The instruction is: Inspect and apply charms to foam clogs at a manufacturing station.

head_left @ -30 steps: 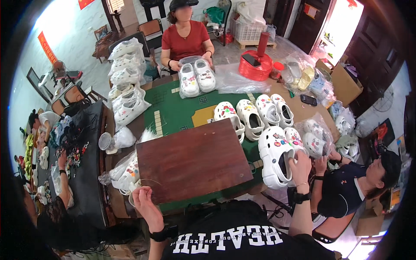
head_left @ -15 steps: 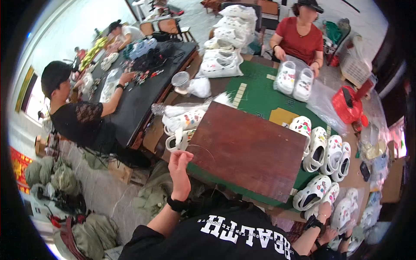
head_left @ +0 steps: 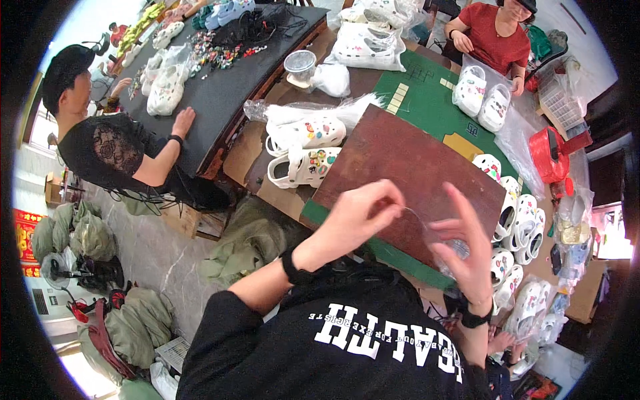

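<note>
My left hand (head_left: 370,217) is closed, thumb and fingertips pinched on one end of a thin clear strand (head_left: 415,215). The strand curves toward my right hand (head_left: 463,247), whose fingers are spread and slightly blurred. Some clear, crinkled plastic (head_left: 459,249) shows beside its palm; whether the hand grips it I cannot tell. Both hands are over the near edge of a reddish-brown board (head_left: 393,153), which lies on a green table top (head_left: 420,93). White clogs with colourful charms (head_left: 307,167) stand left of the board. More white clogs (head_left: 527,227) line its right side.
Across the table a person in red (head_left: 497,37) handles bagged white clogs (head_left: 481,97). Bagged clogs (head_left: 367,47) are stacked at the back. At left, a person in black (head_left: 113,140) works at a dark table (head_left: 233,100). A red tape roll (head_left: 548,157) lies at right.
My right hand has left the clogs at the lower right and come up beside my left hand. My left hand has moved right over the board, still pinching the strand. The view has shifted.
</note>
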The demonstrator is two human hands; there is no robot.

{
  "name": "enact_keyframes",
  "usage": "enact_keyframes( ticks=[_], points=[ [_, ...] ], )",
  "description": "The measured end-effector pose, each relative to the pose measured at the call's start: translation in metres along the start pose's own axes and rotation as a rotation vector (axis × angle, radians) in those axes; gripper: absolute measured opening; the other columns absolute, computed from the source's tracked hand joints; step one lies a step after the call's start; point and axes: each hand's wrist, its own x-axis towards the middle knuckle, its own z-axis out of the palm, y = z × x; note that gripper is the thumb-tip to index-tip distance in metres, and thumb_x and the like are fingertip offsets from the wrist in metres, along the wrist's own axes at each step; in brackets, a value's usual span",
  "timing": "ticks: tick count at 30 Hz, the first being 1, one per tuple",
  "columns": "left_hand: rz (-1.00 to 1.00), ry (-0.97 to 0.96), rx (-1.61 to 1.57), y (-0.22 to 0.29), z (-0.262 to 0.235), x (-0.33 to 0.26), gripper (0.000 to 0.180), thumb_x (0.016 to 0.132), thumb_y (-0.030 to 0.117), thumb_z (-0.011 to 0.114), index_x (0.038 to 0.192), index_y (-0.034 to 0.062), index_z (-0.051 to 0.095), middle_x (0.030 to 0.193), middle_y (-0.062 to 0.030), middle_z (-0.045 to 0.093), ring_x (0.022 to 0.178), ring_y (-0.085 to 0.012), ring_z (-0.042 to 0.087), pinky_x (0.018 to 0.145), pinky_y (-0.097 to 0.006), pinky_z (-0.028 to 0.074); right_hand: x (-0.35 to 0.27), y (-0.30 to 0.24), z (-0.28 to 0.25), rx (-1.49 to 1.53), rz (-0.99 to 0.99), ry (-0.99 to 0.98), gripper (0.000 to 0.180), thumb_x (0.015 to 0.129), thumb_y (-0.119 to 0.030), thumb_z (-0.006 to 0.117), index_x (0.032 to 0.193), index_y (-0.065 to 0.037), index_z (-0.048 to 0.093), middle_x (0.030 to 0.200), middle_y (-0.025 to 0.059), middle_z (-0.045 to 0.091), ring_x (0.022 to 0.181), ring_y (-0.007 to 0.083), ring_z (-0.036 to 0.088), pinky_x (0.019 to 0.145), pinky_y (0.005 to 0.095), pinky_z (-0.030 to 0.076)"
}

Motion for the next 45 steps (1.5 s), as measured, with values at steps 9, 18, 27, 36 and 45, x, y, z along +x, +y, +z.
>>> enact_keyframes(
  ticks=[9,18,27,36,45],
  points=[
    [0.072,0.09,-0.151,-0.01,-0.042,0.011,0.016,0.093,0.003,0.056,0.108,-0.0005,0.06,0.096,-0.0058,0.066,0.085,-0.0114,0.062,0.079,-0.025,0.05,0.042,-0.017,-0.001,-0.212,0.157,-0.12,0.029,0.103,-0.026,0.042,0.116,-0.008,0.061,0.062,0.0009,0.05,0.057,0.0105,0.049,0.054,0.0265,0.04],
    [-0.327,-0.656,-0.13,-0.052,-0.038,-0.028,0.017,0.096,0.009,0.054,0.103,-0.0028,0.064,0.094,-0.0077,0.069,0.09,-0.014,0.065,0.081,-0.028,0.051,-0.129,0.121,-0.11,0.235,0.407,0.841,0.032,0.103,-0.034,0.04,0.093,-0.009,0.058,0.062,-0.0016,0.05,0.051,0.0076,0.042,0.047,0.0221,0.031],
    [-0.312,-1.334,0.0,-0.148,0.172,-0.032,0.029,0.1,0.023,0.051,0.122,0.0051,0.055,0.112,-0.0109,0.064,0.106,-0.0194,0.06,0.094,-0.032,0.046,-0.312,0.28,-0.033,0.078,1.061,0.497,0.026,0.1,-0.026,0.047,0.094,-0.004,0.06,0.066,0.0071,0.061,0.055,0.0148,0.06,0.049,0.0279,0.045],
    [0.359,-0.513,0.876,-0.209,0.363,-0.038,0.048,0.08,0.006,0.059,0.127,0.0128,0.051,0.115,-0.0137,0.051,0.094,-0.0308,0.056,0.081,-0.046,0.045,-0.425,0.263,0.049,0.124,1.215,0.54,0.024,0.1,-0.021,0.044,0.096,-0.005,0.062,0.07,0.0083,0.065,0.06,0.017,0.063,0.057,0.0299,0.049],
    [0.211,-0.667,0.723,-0.185,0.361,-0.07,0.026,0.084,0.004,0.053,0.109,0.0101,0.055,0.093,-0.0107,0.053,0.083,-0.0318,0.062,0.071,-0.045,0.053,-0.36,0.254,0.016,0.188,1.004,0.688,0.024,0.101,-0.023,0.048,0.1,-0.004,0.062,0.071,0.0069,0.064,0.063,0.0143,0.062,0.058,0.0285,0.049]
  ],
)
